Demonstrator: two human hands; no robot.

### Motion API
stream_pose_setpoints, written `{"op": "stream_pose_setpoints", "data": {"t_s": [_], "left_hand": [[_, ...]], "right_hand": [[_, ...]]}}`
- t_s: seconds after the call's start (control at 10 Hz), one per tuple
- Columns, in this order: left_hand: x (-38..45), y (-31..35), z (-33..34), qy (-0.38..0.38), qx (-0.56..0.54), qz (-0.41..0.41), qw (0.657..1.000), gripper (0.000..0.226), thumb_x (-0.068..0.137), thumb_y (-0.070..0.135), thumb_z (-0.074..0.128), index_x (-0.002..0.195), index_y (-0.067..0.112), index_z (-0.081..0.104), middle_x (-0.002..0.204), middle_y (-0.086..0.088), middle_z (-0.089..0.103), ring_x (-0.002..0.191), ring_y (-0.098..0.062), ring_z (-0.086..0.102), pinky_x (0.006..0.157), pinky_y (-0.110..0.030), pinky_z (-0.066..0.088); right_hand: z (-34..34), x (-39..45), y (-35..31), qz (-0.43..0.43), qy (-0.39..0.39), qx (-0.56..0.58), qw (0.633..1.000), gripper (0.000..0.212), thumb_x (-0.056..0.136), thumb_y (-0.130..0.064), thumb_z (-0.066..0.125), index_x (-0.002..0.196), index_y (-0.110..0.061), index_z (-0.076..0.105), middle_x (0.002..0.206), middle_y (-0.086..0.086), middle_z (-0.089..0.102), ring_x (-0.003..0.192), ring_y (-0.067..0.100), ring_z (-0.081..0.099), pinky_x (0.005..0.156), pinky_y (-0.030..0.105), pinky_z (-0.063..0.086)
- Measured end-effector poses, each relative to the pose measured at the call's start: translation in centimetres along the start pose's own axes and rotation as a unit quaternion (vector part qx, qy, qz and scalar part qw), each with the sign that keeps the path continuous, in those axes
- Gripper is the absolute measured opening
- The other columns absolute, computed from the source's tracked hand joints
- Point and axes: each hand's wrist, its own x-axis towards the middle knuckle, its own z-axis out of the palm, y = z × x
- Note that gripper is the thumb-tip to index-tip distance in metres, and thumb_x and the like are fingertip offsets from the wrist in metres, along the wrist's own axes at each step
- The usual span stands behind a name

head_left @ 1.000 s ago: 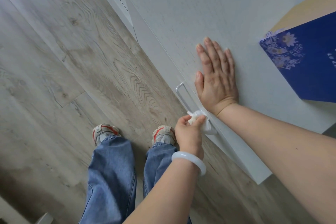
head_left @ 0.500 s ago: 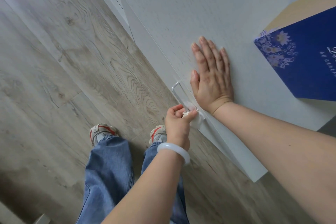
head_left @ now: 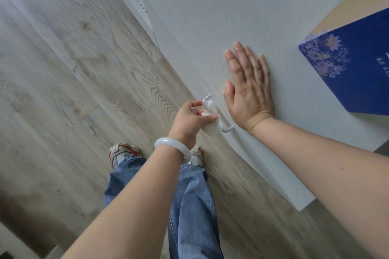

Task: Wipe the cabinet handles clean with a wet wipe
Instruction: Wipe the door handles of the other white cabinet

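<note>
The right hand (head_left: 249, 88) lies flat, fingers spread, on the cabinet top (head_left: 210, 17), probably for balance. The left hand (head_left: 189, 119) pinches the wet wipe (head_left: 210, 126) around the metal handle (head_left: 216, 114) on the cabinet front, whose long axis runs diagonally along that front's upper edge.

White cabinet top (head_left: 231, 6), a blue floral-printed box (head_left: 353, 73) perhaps on it; right hand (head_left: 248, 88) flat there.

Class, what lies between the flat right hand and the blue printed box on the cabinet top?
Only bare white cabinet top, in the head view, separates right hand from blue box.
</note>
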Motion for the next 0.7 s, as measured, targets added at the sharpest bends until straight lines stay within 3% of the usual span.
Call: {"op": "stream_pose_setpoints", "data": {"t_s": [0.1,0.2,0.3,0.4,0.5,0.6,0.7], "left_hand": [[-1.3,-2.5,1.1,0.043,-0.033,-0.022,0.998,0.062,0.060,0.006,0.088,0.115,0.006,0.058,0.114,-0.018,0.066,0.105,-0.034,0.066,0.095,-0.049,0.053],[-2.3,-4.4,2.2,0.030,-0.095,-0.049,0.994,0.042,0.070,0.004,0.082,0.108,-0.005,0.066,0.108,-0.026,0.070,0.105,-0.042,0.065,0.098,-0.054,0.051],[-2.8,-5.3,3.5,0.031,-0.155,-0.071,0.985,0.026,0.085,0.000,0.070,0.111,0.002,0.069,0.105,-0.016,0.072,0.094,-0.028,0.068,0.085,-0.039,0.057],[-3.0,-4.6,3.9,0.027,-0.194,-0.094,0.976,0.033,0.085,-0.005,0.068,0.118,-0.001,0.065,0.107,-0.016,0.071,0.092,-0.024,0.068,0.076,-0.028,0.059],[-2.5,-2.6,2.6,0.049,-0.154,-0.080,0.984,0.038,0.079,-0.012,0.071,0.115,-0.005,0.062,0.108,-0.023,0.070,0.092,-0.031,0.067,0.076,-0.033,0.060],[-1.4,-0.6,0.7,0.091,-0.154,-0.028,0.984,0.033,0.077,-0.012,0.072,0.107,0.002,0.064,0.097,-0.015,0.071,0.082,-0.024,0.069,0.067,-0.028,0.058],[-1.7,-0.8,1.4,0.106,-0.146,-0.012,0.984,0.030,0.080,-0.010,0.071,0.107,0.002,0.063,0.087,-0.008,0.070,0.074,-0.017,0.067,0.072,-0.027,0.059]], "right_hand": [[0.0,0.0,0.0,0.000,0.005,-0.002,1.000,0.063,0.091,-0.027,0.040,0.151,-0.012,0.030,0.159,0.008,0.025,0.147,0.024,0.021,0.119,0.049,0.017],[0.1,0.0,-0.1,-0.001,0.006,-0.003,1.000,0.063,0.090,-0.027,0.041,0.150,-0.011,0.031,0.158,0.008,0.025,0.147,0.024,0.022,0.118,0.049,0.018],[0.0,0.0,0.0,-0.002,0.009,-0.002,1.000,0.062,0.091,-0.027,0.041,0.150,-0.011,0.031,0.158,0.008,0.025,0.147,0.024,0.022,0.118,0.049,0.018],[0.0,0.0,0.0,-0.003,0.011,-0.004,1.000,0.062,0.091,-0.027,0.041,0.150,-0.011,0.031,0.158,0.008,0.026,0.147,0.024,0.022,0.118,0.050,0.018],[0.1,0.0,0.0,-0.002,0.006,-0.006,1.000,0.062,0.091,-0.027,0.041,0.151,-0.012,0.030,0.159,0.008,0.024,0.147,0.024,0.021,0.119,0.049,0.017],[0.1,0.0,0.0,-0.004,0.002,-0.006,1.000,0.063,0.091,-0.027,0.041,0.151,-0.012,0.029,0.159,0.008,0.023,0.147,0.024,0.020,0.119,0.049,0.016],[0.1,0.0,0.0,-0.001,0.004,-0.007,1.000,0.063,0.092,-0.027,0.041,0.151,-0.012,0.029,0.159,0.008,0.023,0.147,0.024,0.020,0.119,0.049,0.016]]}}
